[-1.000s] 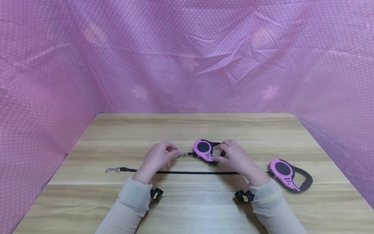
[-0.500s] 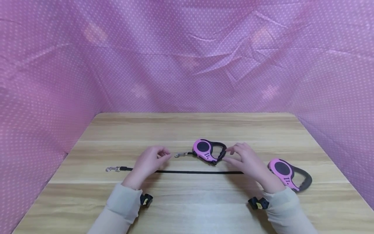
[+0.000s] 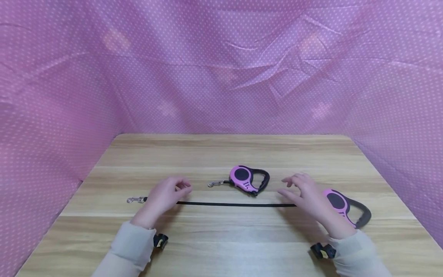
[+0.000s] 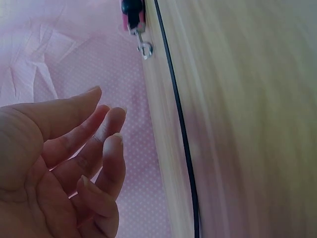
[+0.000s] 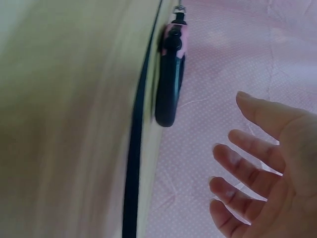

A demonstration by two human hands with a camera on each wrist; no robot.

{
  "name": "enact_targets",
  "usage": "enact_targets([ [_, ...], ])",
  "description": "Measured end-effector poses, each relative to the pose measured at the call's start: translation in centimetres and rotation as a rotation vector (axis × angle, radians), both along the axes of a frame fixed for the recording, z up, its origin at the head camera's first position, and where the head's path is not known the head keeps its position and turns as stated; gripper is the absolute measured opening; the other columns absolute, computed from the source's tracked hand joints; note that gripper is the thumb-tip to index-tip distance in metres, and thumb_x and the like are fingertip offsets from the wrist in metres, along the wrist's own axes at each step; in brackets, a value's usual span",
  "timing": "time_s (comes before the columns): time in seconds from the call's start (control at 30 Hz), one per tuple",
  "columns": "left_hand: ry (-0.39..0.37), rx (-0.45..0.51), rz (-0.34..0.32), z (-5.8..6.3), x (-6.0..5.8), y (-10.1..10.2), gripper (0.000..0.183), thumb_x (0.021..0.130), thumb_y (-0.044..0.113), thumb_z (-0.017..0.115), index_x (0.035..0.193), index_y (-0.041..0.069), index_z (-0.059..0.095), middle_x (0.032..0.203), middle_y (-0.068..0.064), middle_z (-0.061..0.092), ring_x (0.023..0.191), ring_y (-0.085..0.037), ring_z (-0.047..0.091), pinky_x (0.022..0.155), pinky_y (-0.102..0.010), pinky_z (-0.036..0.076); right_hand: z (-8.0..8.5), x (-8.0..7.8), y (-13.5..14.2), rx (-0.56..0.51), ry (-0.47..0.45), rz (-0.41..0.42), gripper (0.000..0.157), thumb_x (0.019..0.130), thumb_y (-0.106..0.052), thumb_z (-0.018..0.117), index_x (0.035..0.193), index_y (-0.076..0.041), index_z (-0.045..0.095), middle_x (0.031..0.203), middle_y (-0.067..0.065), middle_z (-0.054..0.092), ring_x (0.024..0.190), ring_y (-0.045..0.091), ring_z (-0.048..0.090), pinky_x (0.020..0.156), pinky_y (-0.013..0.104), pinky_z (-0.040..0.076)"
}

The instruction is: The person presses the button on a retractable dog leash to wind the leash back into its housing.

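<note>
Two pink and black retractable dog leashes lie on the wooden table. The farther leash [image 3: 241, 174] sits near the middle, its metal clip [image 3: 215, 184] pointing left and its black loop handle [image 3: 265, 180] to the right. The nearer leash [image 3: 336, 201] is at the right, partly hidden by the right forearm; its black cord [image 3: 235, 204] runs straight left to another metal clip [image 3: 135, 200]. My left hand [image 3: 166, 195] hovers over the cord's left part, fingers loosely bent with nothing in them. My right hand [image 3: 304, 194] is above the cord's right end, fingers relaxed and holding nothing.
The wooden table [image 3: 221, 154] reaches back to a pink dotted cloth [image 3: 221, 77], which also hangs along both sides. A small black camera mount [image 3: 160, 241] sits at the left wrist and a similar mount [image 3: 323, 251] at the right.
Both hands have drawn away from the farther leash, the left hand toward the left and the right hand toward the right, both slightly nearer. The leashes stay in place.
</note>
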State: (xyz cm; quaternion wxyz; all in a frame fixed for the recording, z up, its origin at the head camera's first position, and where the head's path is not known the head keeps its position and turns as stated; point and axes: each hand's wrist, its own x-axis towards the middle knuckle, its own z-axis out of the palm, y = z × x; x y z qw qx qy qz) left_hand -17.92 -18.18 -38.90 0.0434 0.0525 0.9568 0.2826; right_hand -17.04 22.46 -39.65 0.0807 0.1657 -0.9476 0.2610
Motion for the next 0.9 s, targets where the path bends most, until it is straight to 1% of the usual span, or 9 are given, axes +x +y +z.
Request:
enact_targets([
  [0.17, 0.005, -0.024, -0.005, 0.1, 0.4, -1.6, 0.025, 0.094, 0.033, 0.066, 0.112, 0.015, 0.071, 0.103, 0.000, 0.071, 0.088, -0.015, 0.065, 0.076, -0.038, 0.052, 0.0, 0.9, 1.1, 0.028, 0.018, -0.034, 0.038, 0.092, -0.033, 0.070, 0.116, -0.005, 0.067, 0.107, 0.010, 0.066, 0.099, 0.026, 0.057, 0.075, 0.037, 0.046],
  [0.33, 0.000, -0.033, -0.001, 0.3, 0.7, -3.1, 0.029, 0.094, 0.034, 0.067, 0.113, 0.013, 0.071, 0.104, -0.002, 0.072, 0.089, -0.017, 0.066, 0.079, -0.041, 0.053, -0.1, 1.8, 2.4, 0.052, 0.074, -0.062, 0.036, 0.091, -0.032, 0.072, 0.115, -0.005, 0.068, 0.104, 0.009, 0.067, 0.103, 0.029, 0.059, 0.081, 0.045, 0.046],
  [0.4, -0.007, -0.036, 0.007, 0.4, 0.9, -3.5, 0.029, 0.093, 0.034, 0.067, 0.113, 0.012, 0.071, 0.104, -0.002, 0.073, 0.090, -0.018, 0.067, 0.080, -0.043, 0.053, -0.3, 2.1, 2.9, 0.056, 0.102, -0.069, 0.035, 0.090, -0.030, 0.073, 0.114, -0.006, 0.069, 0.102, 0.008, 0.067, 0.099, 0.027, 0.059, 0.080, 0.043, 0.046],
  [0.5, -0.012, -0.047, 0.017, 0.5, 1.1, -4.0, 0.029, 0.093, 0.035, 0.067, 0.112, 0.013, 0.071, 0.105, -0.002, 0.073, 0.090, -0.018, 0.067, 0.080, -0.047, 0.052, -0.7, 2.6, 3.6, 0.079, 0.152, -0.079, 0.033, 0.089, -0.030, 0.074, 0.112, -0.007, 0.070, 0.098, 0.004, 0.068, 0.091, 0.021, 0.057, 0.075, 0.037, 0.045],
  [0.6, -0.022, -0.044, 0.029, 0.5, 1.3, -4.4, 0.030, 0.093, 0.035, 0.068, 0.114, 0.014, 0.071, 0.106, -0.002, 0.073, 0.091, -0.018, 0.066, 0.078, -0.045, 0.052, -0.9, 3.1, 4.3, 0.076, 0.183, -0.074, 0.032, 0.088, -0.028, 0.074, 0.111, -0.006, 0.069, 0.096, 0.003, 0.067, 0.086, 0.018, 0.056, 0.073, 0.036, 0.044],
  [0.77, -0.028, -0.026, 0.029, 0.4, 1.4, -5.2, 0.030, 0.093, 0.033, 0.068, 0.115, 0.013, 0.070, 0.108, -0.003, 0.072, 0.092, -0.018, 0.066, 0.075, -0.039, 0.052, -1.2, 3.6, 5.3, 0.062, 0.225, -0.069, 0.029, 0.086, -0.025, 0.076, 0.106, -0.006, 0.070, 0.089, -0.001, 0.063, 0.090, 0.019, 0.054, 0.080, 0.038, 0.040],
  [0.9, -0.025, -0.022, 0.017, 0.2, 1.6, -6.1, 0.030, 0.092, 0.032, 0.069, 0.115, 0.012, 0.070, 0.108, -0.004, 0.072, 0.093, -0.019, 0.066, 0.077, -0.041, 0.053, -1.3, 4.1, 6.2, 0.077, 0.252, -0.082, 0.027, 0.084, -0.024, 0.078, 0.104, -0.007, 0.071, 0.091, -0.002, 0.065, 0.092, 0.022, 0.057, 0.083, 0.041, 0.039],
])
